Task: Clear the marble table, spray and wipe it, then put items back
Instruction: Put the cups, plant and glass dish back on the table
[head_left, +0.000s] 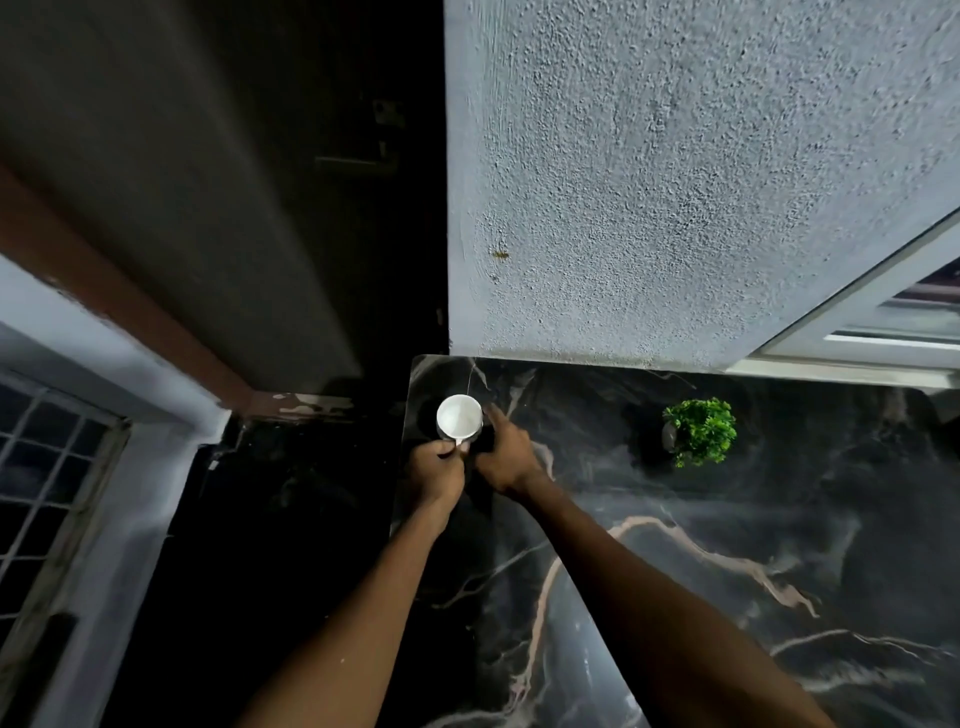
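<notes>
Forearms reach over table (675, 571) toward far-left corner. Left hand (436, 470) pinches mug (459, 417) handle, I judge to lift or seat it. Right hand (506, 457) loose beside mug, holding nothing, steadying. Plant (701, 431) well apart, by wall.

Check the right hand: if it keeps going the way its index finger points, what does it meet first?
Probably the textured wall behind the marble table. The right hand points past the white mug, beside it; depth is unclear.
</notes>
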